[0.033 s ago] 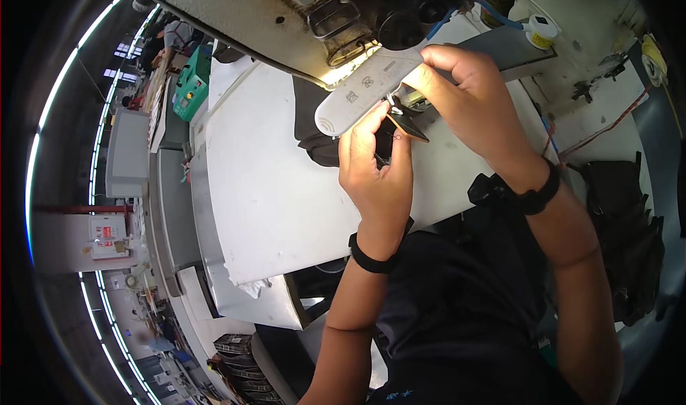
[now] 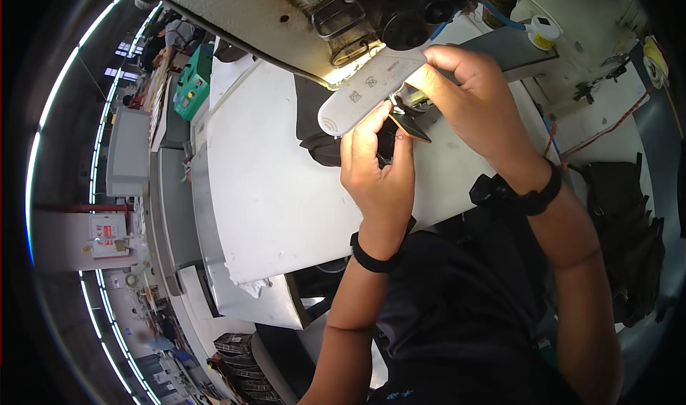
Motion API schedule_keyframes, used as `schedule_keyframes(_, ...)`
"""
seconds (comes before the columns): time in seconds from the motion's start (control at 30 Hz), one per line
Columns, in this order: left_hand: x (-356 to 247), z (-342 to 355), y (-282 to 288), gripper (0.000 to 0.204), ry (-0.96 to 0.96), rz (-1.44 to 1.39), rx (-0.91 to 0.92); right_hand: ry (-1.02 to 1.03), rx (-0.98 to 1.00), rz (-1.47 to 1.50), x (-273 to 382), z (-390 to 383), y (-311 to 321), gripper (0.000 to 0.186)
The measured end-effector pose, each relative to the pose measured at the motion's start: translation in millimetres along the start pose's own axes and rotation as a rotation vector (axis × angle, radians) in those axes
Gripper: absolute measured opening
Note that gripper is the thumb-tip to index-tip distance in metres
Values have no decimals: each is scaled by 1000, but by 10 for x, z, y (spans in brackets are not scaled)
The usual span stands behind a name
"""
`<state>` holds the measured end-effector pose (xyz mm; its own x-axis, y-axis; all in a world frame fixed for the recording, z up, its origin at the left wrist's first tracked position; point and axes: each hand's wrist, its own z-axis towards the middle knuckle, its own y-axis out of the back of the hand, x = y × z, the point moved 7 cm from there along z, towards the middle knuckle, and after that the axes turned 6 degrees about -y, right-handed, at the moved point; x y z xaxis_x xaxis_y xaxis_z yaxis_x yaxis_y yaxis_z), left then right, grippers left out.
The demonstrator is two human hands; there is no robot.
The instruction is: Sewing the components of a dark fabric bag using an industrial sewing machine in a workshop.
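A sewing machine (image 2: 250, 30) reaches over a white worktable, with a light grey rounded cover (image 2: 371, 91) at its needle area. Below that cover, my left hand (image 2: 379, 187) has its thumb and fingers closed on a small dark flat piece with an orange edge (image 2: 411, 128). Dark fabric (image 2: 314, 123) lies just left of those fingers. My right hand (image 2: 477, 101) is closed at the right end of the cover, thumb and forefinger together beside the metal needle parts (image 2: 396, 99). What its fingertips hold, if anything, is hidden.
Dark fabric pieces (image 2: 618, 226) are heaped at the right. A green box-shaped machine (image 2: 193, 83) stands beyond the white tabletop (image 2: 264, 191) on the left. At the upper right is a white round device (image 2: 544, 32). Folded dark patterned goods (image 2: 239, 366) sit at the lower left.
The whole view has shifted very slightly; both hands keep the same pose at the machine.
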<state>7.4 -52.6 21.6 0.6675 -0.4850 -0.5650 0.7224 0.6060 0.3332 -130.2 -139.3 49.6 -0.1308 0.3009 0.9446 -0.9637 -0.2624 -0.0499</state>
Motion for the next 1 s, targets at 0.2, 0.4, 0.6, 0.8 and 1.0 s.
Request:
schedule_keyframes(0.2, 33, -5, -18, 33, 13, -54, 38, 9, -1, -22, -5, -2, 14, 26)
schedule_keyframes(0.4, -304, 116, 79, 39, -116, 422, 113, 32, 0, 7, -52, 22, 2, 28)
schedule_keyframes(0.6, -47, -49, -58, 55, 564, -54, 171, 0, 41, -14, -11, 14, -2, 27)
schedule_keyframes(0.8, 100, 76, -79, 24, 301, -78, 37, 90, -45, -64, -27, -108, 86, 22)
schedule_keyframes(1.0, 238, 121, -58, 28, 165, -332, 76, -194, -70, -198, -434, -661, 156, 23)
